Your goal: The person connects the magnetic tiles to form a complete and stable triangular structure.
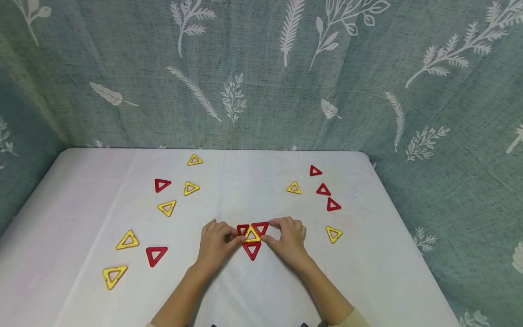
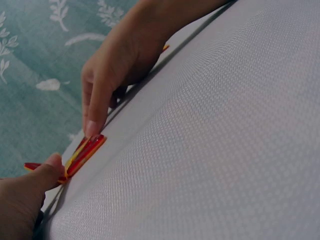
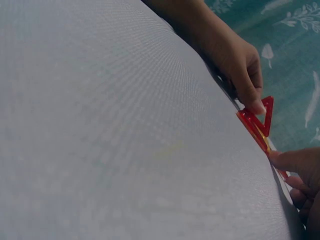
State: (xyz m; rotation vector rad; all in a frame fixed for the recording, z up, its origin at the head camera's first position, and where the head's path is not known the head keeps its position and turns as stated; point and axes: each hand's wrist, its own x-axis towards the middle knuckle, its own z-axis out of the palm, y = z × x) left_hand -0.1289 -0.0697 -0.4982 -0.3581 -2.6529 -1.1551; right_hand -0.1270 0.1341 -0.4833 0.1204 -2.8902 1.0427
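A yellow triangle frame (image 1: 252,240) lies in the middle, with red triangle frames against its sides. My left hand (image 1: 216,240) pinches the left red triangle (image 1: 243,226) between thumb and fingers; the right wrist view shows this red triangle (image 3: 270,117) tilted up off the table. My right hand (image 1: 290,236) holds the upper right red triangle (image 1: 260,224) at its outer edge, thumb low and index finger at the top corner. Below the yellow one, a third red triangle (image 1: 252,244) points toward me, touched by neither hand.
Loose yellow and red triangles lie at left, including a yellow one (image 1: 127,245) and a red one (image 1: 157,249). More lie at right, including a red one (image 1: 323,192) and a yellow one (image 1: 328,233). A patterned green curtain (image 1: 261,118) hangs behind the white table (image 1: 384,272).
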